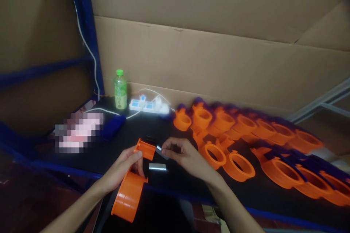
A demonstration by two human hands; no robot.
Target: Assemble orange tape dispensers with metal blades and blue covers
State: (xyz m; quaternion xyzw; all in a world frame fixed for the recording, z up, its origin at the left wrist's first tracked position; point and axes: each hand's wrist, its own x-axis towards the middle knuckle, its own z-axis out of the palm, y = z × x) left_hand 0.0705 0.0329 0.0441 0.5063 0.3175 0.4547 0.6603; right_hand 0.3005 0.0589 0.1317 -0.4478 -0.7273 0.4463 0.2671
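Note:
My left hand is wrapped round the neck of an orange plastic tape dispenser. Its wide ring hangs down toward me, and its squared head points up and to the right. Just right of that head, my right hand pinches a small metal blade with a toothed edge between thumb and fingers. A gap too small to judge lies between blade and dispenser head. Below them, a flat silver metal piece rests on the black tabletop.
Several more orange tape dispensers stand in rows along the right side. At the back are a green-capped bottle and a white power strip with cables. A dark blue object lies left, near a blue metal post. Cardboard walls the back.

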